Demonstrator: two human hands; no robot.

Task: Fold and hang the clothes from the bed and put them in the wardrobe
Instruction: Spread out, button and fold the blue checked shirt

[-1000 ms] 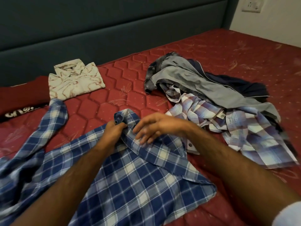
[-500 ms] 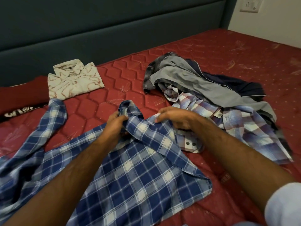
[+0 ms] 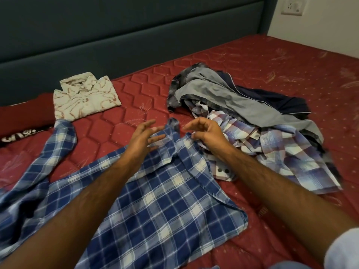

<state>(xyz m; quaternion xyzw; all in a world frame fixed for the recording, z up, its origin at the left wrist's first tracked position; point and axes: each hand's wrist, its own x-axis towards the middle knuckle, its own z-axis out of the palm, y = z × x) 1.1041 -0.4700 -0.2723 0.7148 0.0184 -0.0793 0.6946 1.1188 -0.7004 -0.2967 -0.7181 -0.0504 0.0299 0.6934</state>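
A blue plaid shirt lies spread on the red mattress in front of me, its collar bunched up between my hands and one sleeve trailing left. My left hand hovers just left of the collar with fingers spread and holds nothing. Over the collar's right side is my right hand, fingers loosely curled and thumb close to the fabric, with no grip visible. A folded cream patterned shirt lies at the back left.
A heap of unfolded clothes sits to the right: a grey garment, a dark navy one and a pale plaid shirt. A red printed garment lies far left. The dark padded headboard runs behind, with a wall socket top right.
Both hands held the blue shirt's collar before; now they have let go and lifted slightly, the left with fingers spread. The collar has shifted farther from me.
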